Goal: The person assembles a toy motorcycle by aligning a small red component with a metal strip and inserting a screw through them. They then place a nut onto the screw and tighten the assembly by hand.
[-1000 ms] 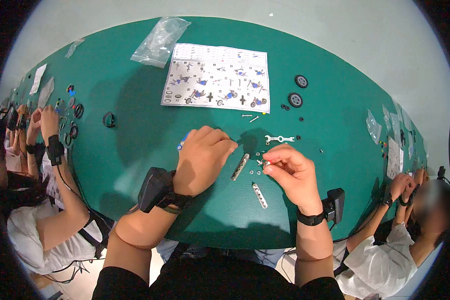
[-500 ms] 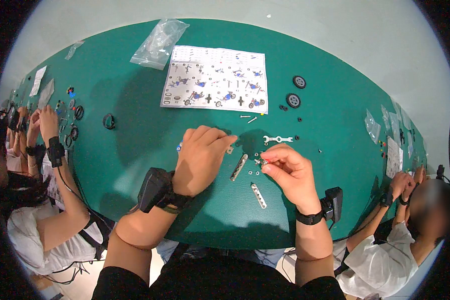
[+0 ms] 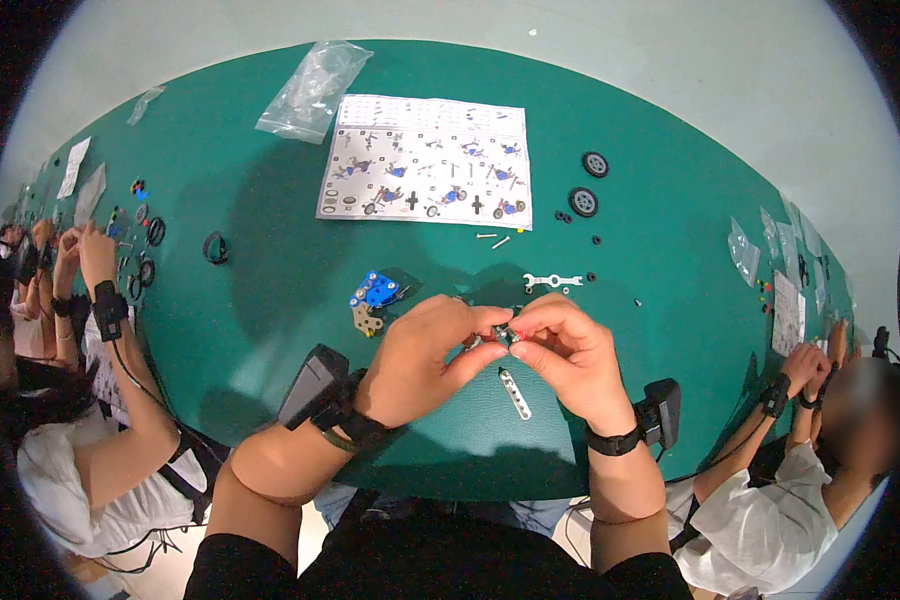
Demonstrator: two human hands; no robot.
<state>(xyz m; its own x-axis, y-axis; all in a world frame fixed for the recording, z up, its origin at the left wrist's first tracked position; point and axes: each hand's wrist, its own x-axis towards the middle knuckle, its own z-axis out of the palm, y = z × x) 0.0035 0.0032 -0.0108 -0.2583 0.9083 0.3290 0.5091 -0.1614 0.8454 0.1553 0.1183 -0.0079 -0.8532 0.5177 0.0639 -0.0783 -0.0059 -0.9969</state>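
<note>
My left hand [image 3: 425, 345] and my right hand [image 3: 575, 355] meet over the green table [image 3: 280, 270]. Both are closed in a pinch around small parts at their fingertips; a bit of red and some dark and metallic pieces show, mostly hidden by the fingers. Just below the fingertips lies a silver perforated strip [image 3: 515, 394]. Left of my left hand is a blue assembly [image 3: 376, 289] with a tan bracket [image 3: 365, 319]. A white wrench [image 3: 553, 281] lies above my right hand.
A printed instruction sheet [image 3: 425, 165] lies ahead, beside a clear plastic bag [image 3: 317, 90]. Two wheels [image 3: 595, 164] and two screws [image 3: 500, 242] are near it. A black ring [image 3: 215, 248] sits left. Other people work at both sides.
My left hand has moved right and down from over the blue assembly, which now shows, and pinches at my right fingertips. My right hand has shifted slightly left. The second strip is no longer visible on the table.
</note>
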